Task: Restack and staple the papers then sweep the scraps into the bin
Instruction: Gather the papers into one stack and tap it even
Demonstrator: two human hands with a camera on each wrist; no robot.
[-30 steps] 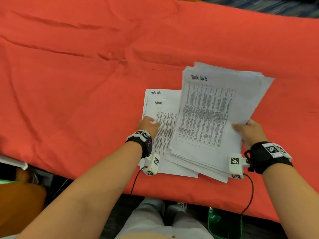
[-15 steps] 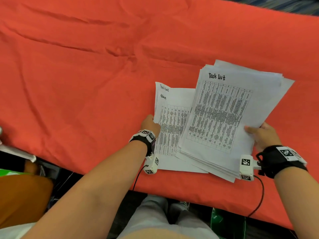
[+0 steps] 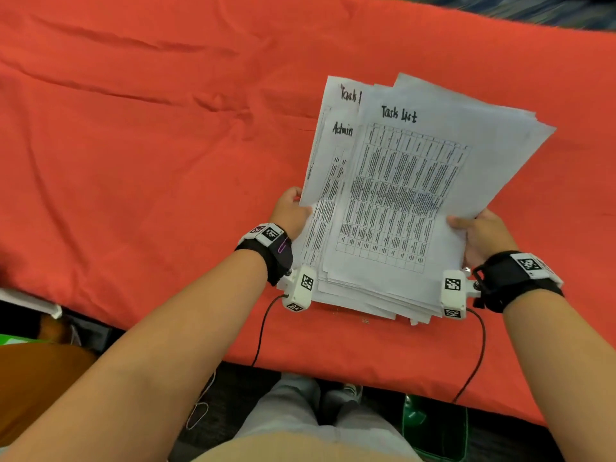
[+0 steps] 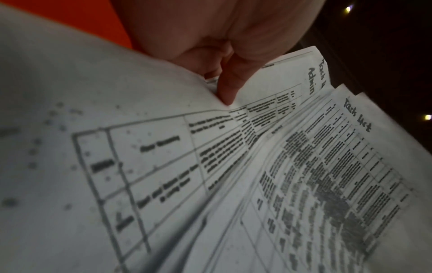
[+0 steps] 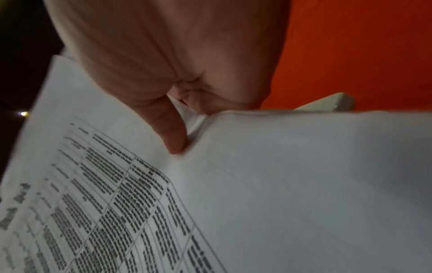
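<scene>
Over the surface draped in wrinkled orange-red cloth [image 3: 150, 145], near its front edge, I hold the uneven stack of white printed papers [image 3: 400, 201], my left hand [image 3: 290, 211] pinching its left edge and my right hand [image 3: 483, 233] pinching its right edge.

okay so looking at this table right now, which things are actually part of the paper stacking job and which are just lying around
Part of the job:
paper stack
Admin sheet, at the stack's left
left hand, gripping the Admin sheet
right hand, gripping the stack

Just there:
red cloth
green object on the floor, unclear
</scene>
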